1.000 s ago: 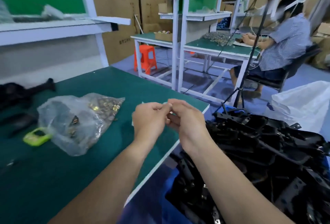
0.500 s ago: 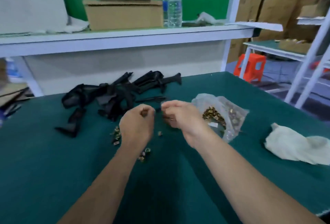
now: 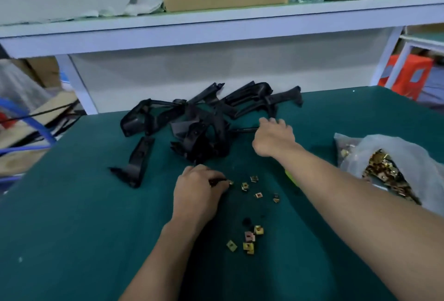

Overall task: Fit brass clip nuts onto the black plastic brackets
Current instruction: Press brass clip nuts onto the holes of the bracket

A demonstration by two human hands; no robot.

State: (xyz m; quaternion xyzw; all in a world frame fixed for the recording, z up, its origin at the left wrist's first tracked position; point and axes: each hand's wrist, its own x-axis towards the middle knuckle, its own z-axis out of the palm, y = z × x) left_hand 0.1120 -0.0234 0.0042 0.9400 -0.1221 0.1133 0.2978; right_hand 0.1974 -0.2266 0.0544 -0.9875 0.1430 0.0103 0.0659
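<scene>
On the tabletop [image 3: 72,228], your left grip [image 3: 199,195] is curled down, pinching a clip nut [image 3: 230,182] at its fingertips; loose nuts [image 3: 252,238] lie just beside it. Your right grip [image 3: 274,138] is at the bracket pile [image 3: 192,130], fingers on a thin black bracket [image 3: 242,130]; can't tell if it's grasped. The bag [image 3: 384,175] of nuts sits to the right. Pull one bracket clear of the tangle first. Then line the nut's open side square to the bracket edge and push it straight on.
</scene>
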